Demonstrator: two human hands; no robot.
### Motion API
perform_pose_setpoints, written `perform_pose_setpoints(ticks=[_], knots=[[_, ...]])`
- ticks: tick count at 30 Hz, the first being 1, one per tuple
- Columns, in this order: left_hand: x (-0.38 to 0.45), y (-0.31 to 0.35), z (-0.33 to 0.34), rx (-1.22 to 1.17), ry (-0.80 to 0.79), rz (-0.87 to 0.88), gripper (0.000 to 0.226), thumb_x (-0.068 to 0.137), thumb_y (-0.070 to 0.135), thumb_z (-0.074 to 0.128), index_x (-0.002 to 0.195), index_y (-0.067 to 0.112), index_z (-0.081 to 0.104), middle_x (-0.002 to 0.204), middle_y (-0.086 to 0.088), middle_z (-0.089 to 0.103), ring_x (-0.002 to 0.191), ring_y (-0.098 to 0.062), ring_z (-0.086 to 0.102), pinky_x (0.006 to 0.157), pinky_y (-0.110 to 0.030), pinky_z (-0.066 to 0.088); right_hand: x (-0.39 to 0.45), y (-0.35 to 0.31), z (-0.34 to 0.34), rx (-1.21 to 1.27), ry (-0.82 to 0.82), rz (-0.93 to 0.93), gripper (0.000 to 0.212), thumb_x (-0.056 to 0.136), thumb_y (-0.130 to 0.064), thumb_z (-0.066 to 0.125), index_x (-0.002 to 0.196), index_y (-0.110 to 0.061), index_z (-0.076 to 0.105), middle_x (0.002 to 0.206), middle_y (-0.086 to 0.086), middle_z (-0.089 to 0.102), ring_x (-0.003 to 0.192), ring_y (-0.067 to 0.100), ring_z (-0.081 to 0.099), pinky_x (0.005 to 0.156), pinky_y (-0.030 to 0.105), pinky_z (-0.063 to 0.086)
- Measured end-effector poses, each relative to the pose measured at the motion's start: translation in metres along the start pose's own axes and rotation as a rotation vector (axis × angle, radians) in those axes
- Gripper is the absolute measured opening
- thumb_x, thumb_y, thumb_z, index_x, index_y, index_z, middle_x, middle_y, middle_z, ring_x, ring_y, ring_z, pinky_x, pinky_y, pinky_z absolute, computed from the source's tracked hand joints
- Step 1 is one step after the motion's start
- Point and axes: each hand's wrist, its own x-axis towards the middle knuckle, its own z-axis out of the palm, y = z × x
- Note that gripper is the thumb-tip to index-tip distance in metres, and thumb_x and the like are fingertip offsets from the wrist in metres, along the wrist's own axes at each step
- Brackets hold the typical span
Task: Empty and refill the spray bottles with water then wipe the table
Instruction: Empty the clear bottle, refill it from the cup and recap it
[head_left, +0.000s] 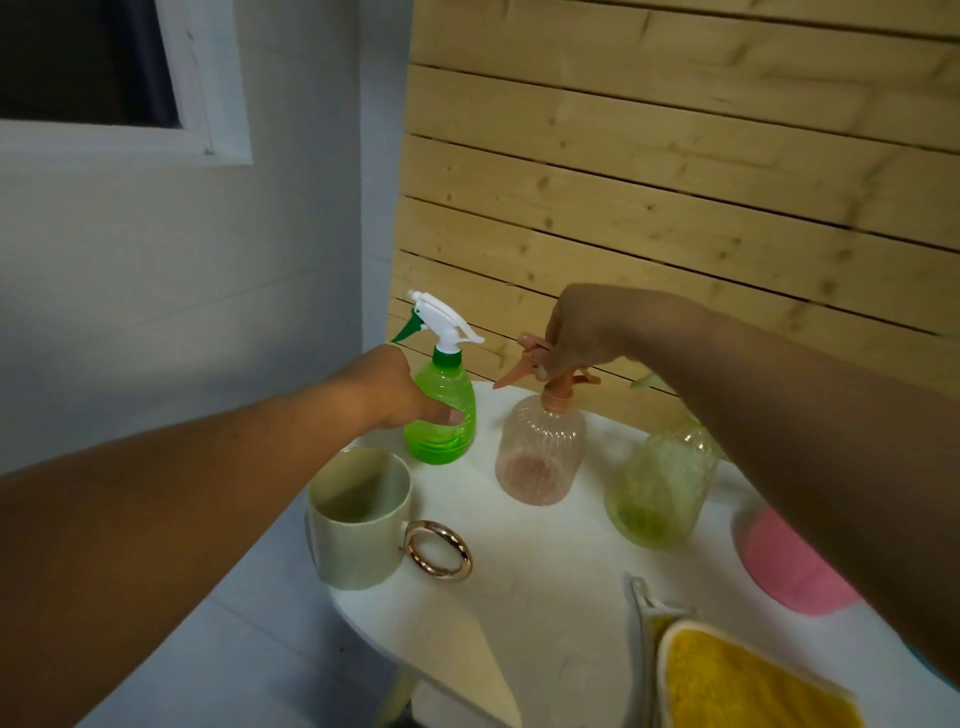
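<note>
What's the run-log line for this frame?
left hand: grips green bottle | right hand: grips pink bottle sprayer | mug: upright

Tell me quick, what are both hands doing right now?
Left hand: fingers curled round the green spray bottle.
Right hand: gripping the pink spray bottle by its trigger head.

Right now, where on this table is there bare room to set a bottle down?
Bare white table lies between the mug, the peach bottle and the yellow cloth. The back is crowded: bright green bottle, peach bottle and pale green bottle stand in a row, pink cloth at right.
</note>
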Motion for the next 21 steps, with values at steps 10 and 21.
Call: perform_pose_setpoints(ticks=[10,21], knots=[[-0.056,0.026,-0.029,-0.146,0.203,0.124,0.085,0.057,0.072,0.090,0.110,0.024,0.045,0.096,0.002,0.059,0.084,-0.013,0.060,0.059,-0.029,0.036,-0.063,0.002,-0.045,0.130,0.227,-0.001,0.036,0.090,-0.040,0.074,0.100,-0.006,0.076,0.085,0.007,0.068,0.077,0.022,0.058,0.061,0.029,0.040],[-0.183,0.049,-0.022,-0.428,-0.090,0.396,0.128,0.045,0.058,0.101,0.153,0.039,0.035,0.140,0.008,0.052,0.132,-0.004,0.051,0.098,-0.019,0.041,-0.164,-0.001,-0.058,0.428,0.266,-0.049,0.030,0.087,-0.044,0.076,0.089,-0.014,0.079,0.081,0.000,0.079,0.086,0.023,0.072,0.083,0.035,0.052]])
